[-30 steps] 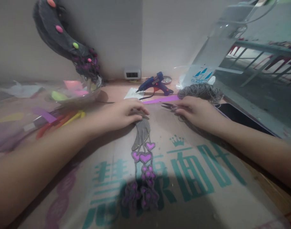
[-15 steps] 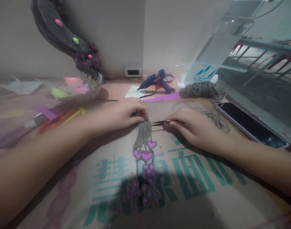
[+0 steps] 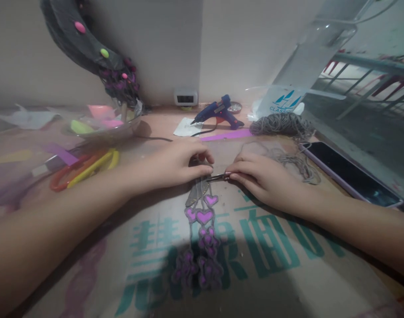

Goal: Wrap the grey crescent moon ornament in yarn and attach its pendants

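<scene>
On the table mat lies a grey crescent-shaped piece (image 3: 198, 193) with gold stitching along its edge. Grey cords run down from it to purple heart charms (image 3: 203, 217) and purple flower shapes (image 3: 209, 271), the lowest ones in shadow. My left hand (image 3: 192, 163) covers the top of the grey piece, its thumb and curled fingers closed on it. Pinched in my right hand (image 3: 257, 176) are thin, pointed tweezers (image 3: 218, 177). Their tips reach the right edge of the grey piece, just below my left thumb.
Behind stand a blue glue gun (image 3: 218, 110), a small digital display (image 3: 185, 97) and grey yarn (image 3: 281, 124). A phone (image 3: 352, 174) lies at right. At left are a clear bowl (image 3: 122, 129), red and yellow handles (image 3: 85, 170) and a grey padded ring (image 3: 89, 44).
My left thumb and fingers have shifted slightly right and down over the grey piece. The tweezers have moved left and down, and their tips now meet the piece's edge.
</scene>
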Tool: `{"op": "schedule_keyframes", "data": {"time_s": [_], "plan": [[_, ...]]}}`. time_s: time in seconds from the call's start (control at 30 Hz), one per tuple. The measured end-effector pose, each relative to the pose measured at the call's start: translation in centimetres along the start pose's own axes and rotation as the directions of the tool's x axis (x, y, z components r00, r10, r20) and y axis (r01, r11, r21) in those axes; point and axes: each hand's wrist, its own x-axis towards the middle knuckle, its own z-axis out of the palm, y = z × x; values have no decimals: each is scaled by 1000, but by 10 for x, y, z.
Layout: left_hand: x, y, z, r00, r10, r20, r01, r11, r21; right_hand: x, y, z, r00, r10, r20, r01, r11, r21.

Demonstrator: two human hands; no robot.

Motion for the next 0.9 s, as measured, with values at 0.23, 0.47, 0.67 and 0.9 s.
{"op": "schedule_keyframes", "data": {"time_s": [0.23, 0.47, 0.67, 0.9], "plan": [[0, -2, 5, 1000, -13, 4, 13, 1000, 3, -1, -1, 0, 1000, 4, 19, -3, 1000, -7], [1, -2, 2, 996, -72, 52, 75, 995, -65, 0, -5, -7, 999, -9, -42, 8, 1000, -14], [2, -4, 3, 998, -55, 39, 57, 996, -72, 2, -4, -5, 1000, 2, -29, -3, 999, -32], [1, -4, 3, 997, -64, 44, 67, 995, -77, 2, -4, -3, 1000, 11, -27, -12, 999, -34]]}}
